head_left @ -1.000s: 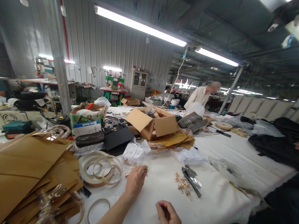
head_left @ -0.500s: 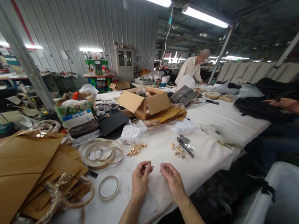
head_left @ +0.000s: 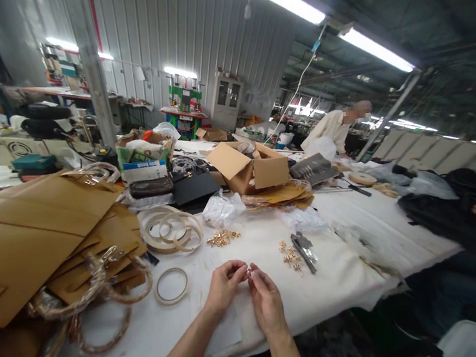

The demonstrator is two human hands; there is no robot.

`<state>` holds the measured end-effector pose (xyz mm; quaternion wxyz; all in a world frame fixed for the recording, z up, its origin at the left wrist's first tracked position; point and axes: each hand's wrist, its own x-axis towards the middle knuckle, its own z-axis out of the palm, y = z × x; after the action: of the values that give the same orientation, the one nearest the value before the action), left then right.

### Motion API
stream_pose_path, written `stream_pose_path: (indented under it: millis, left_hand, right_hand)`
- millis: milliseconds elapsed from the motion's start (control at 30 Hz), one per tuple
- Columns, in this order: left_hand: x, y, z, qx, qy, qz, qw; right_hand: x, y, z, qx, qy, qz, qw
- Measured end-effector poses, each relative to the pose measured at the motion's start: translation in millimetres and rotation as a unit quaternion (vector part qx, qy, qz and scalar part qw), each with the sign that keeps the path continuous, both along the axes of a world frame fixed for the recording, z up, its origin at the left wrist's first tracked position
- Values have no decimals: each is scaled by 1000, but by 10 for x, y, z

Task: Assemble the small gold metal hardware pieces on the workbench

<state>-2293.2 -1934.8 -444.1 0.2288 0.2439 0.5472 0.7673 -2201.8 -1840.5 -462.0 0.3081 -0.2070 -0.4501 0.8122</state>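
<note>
Corrugated metal walling (head_left: 148, 43) rises behind my white-covered tabletop (head_left: 345, 281), which stretches away from its near edge in front of me. On its left side lie overlapping tan panels (head_left: 30, 243), with plastic-wrapped handles (head_left: 68, 311) at their front; an open cardboard box (head_left: 270, 173) sits well back towards the far edge. Pale strip coils (head_left: 159, 250) rest just right of the panels. Close to the near edge, my left hand (head_left: 226, 282) and right hand (head_left: 267, 304) meet above the tabletop, both pinching at one spot with their fingertips. A tape ring (head_left: 174, 300) lies flat to their left, a slim dark tool (head_left: 303, 254) to their right. Smaller again are a pile of gold-coloured fittings (head_left: 223, 238) near the coils and a looser scatter (head_left: 290, 258) beside the tool. Smallest is the shiny metal piece (head_left: 248, 273) between my fingertips; whether it is one part or two, I can't tell. I judge the step in hand to be close two-handed work on it, and the next move calls for a light, steady pinch.
</note>
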Motion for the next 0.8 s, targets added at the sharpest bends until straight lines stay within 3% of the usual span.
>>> stream_pose_path:
  millis: [333,800]
  left_hand:
    - [4,-17,25,-18,24,-10,1000]
    - [7,-75,104,-7,31,-32,999]
  right_hand:
    - [8,-8,-47,15,14,7,1000]
    - [20,-26,40,34,7,24,999]
